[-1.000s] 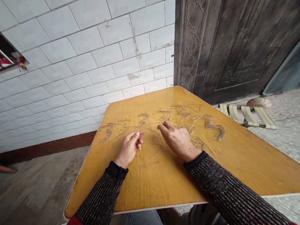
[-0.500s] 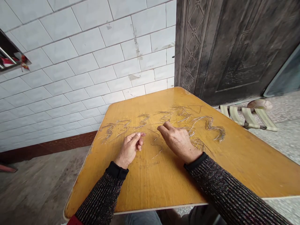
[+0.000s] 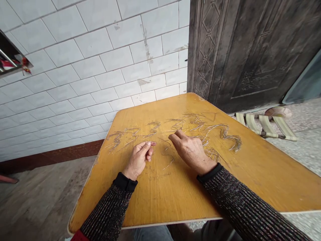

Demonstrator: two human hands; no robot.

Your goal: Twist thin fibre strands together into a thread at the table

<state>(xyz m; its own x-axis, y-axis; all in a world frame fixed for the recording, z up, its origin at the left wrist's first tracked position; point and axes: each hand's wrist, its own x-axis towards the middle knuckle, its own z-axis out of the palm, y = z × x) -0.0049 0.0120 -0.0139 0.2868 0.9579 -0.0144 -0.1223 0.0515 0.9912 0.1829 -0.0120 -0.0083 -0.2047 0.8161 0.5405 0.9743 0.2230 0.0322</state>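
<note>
Over the middle of the table, my left hand [image 3: 139,159] is closed in a pinch, thumb pressed to forefinger on a thin wire whose short end shows at the tips. My right hand [image 3: 192,149] is a little farther right, fingers bent down and pinched together on a thin wire; its fingertips are partly hidden. Below the gap between the hands lies a loose bent wire [image 3: 172,161]. Zigzag wire bundles lie beyond the hands, among them one at the left [image 3: 117,140], one in the middle [image 3: 153,129] and a thicker one at the right [image 3: 232,137].
The yellow wooden table [image 3: 160,204] has rounded corners and a pale edge. A white tiled wall [image 3: 100,60] rises behind it, beside a dark patterned metal door [image 3: 238,50]. A folding stool with pale straps [image 3: 267,125] stands on the floor at the right.
Almost nothing differs. Both hands keep the same place and pinch, and the wire bundles lie as before.
</note>
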